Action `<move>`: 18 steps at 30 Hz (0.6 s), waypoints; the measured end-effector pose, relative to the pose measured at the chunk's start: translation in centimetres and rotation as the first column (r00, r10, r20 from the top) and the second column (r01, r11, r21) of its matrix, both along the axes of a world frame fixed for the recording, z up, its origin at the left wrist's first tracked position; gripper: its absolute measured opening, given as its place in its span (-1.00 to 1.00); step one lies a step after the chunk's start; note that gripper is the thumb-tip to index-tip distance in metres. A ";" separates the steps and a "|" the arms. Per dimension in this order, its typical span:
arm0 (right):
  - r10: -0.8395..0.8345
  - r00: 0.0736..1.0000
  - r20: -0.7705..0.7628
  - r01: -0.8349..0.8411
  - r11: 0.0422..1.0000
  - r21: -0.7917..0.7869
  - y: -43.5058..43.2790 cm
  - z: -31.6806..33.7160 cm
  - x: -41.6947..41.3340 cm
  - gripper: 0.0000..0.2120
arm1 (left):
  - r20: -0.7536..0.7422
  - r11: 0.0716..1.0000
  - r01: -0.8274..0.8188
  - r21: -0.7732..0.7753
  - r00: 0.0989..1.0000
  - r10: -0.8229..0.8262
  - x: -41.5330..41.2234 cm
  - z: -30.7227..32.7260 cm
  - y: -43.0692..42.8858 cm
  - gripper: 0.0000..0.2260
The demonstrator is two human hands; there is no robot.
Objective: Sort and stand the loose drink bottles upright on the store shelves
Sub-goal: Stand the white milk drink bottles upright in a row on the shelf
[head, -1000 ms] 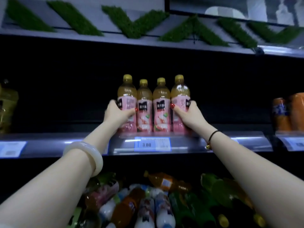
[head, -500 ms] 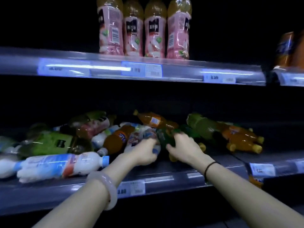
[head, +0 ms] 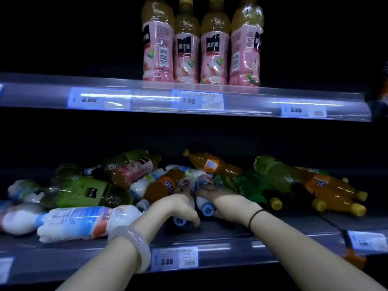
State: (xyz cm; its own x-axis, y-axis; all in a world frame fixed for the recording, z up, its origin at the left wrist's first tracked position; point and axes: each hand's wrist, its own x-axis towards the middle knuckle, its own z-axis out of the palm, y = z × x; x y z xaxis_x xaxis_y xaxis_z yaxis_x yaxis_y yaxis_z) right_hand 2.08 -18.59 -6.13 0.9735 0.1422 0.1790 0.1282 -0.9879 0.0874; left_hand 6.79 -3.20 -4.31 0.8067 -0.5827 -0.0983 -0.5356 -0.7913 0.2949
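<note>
1. Reaching into the heap of loose bottles (head: 210, 163) on the lower shelf (head: 231, 245), both hands sit close together near the middle of its front edge.
2. The left hand (head: 178, 206) — fingers curled downward, thumb hooked under — grips the near white bottle (head: 179, 221), whose blue cap peeks out beneath the palm.
3. The right hand (head: 224, 201) lies over the far white bottle (head: 206, 207), with its fingers wrapped across the body. This bottle's blue cap points toward the shelf's front edge, between the two hands.
4. A pale bangle (head: 134, 246) rings the left wrist, and a black band (head: 255, 217) rings the right.
5. Toward the front left corner, a big white bottle (head: 84, 221) lies on its side, with a green-label bottle (head: 79, 192) lying just behind it.
6. Orange bottles (head: 336, 196) lie at the right end of the lower shelf, their yellow caps toward the front edge.
7. On the upper shelf (head: 126, 95), four pink-label bottles (head: 201, 49) stand upright in a close row at the front edge, above a 3.00 price tag (head: 197, 100).
</note>
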 end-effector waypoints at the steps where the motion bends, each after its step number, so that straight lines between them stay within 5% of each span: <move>1: 0.028 0.999 0.028 -0.031 0.992 0.125 0.0 0.3 -0.3 -0.44 | -0.019 1.000 0.002 -0.016 1.000 -0.002 0.2 -0.1 0.1 -0.34; 4: -0.017 0.967 0.255 -0.162 0.731 0.662 0.1 2.6 -1.2 -0.58 | -0.051 0.896 -0.098 -0.432 0.995 0.084 0.8 0.8 -0.2 -0.60; 6: -0.173 0.926 0.337 -0.198 0.538 0.819 -0.3 4.3 -0.7 -0.68 | -0.343 0.647 -0.327 -0.689 0.933 0.106 0.5 3.3 -0.2 -0.88; 8: -0.245 0.914 0.324 -0.189 0.450 0.873 -0.2 5.3 0.1 -0.70 | -0.532 0.499 -0.470 -0.728 0.846 0.021 0.8 5.9 0.4 -0.80; 12: -0.350 0.901 0.257 -0.167 0.269 0.949 1.3 5.4 1.5 -0.60 | -0.523 0.480 -0.398 -0.782 0.838 -0.155 0.9 6.8 1.2 -0.78; 15: -0.283 0.949 0.143 -0.145 0.014 0.989 0.9 4.5 1.6 -0.34 | -0.467 0.476 -0.290 -0.830 0.828 -0.311 1.8 4.7 1.8 -0.80; 16: -0.194 0.973 0.123 -0.128 -0.013 0.992 0.5 4.1 1.2 -0.39 | -0.432 0.520 -0.248 -0.817 0.861 -0.269 2.4 4.0 1.6 -0.70; 18: -0.022 0.996 0.084 -0.082 0.081 0.993 0.2 2.8 0.5 -0.56 | -0.286 0.626 -0.161 -0.763 0.953 -0.104 2.8 2.8 1.2 -0.61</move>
State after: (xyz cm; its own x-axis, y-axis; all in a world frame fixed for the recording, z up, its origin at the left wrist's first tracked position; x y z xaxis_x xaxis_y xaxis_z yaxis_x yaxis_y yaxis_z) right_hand 2.60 -18.43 -3.28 0.9530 -0.1882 0.2373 0.2064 -0.1700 -0.9636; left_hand 9.58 -2.02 -1.50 0.8370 -0.5242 0.1570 -0.3065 -0.2115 0.9281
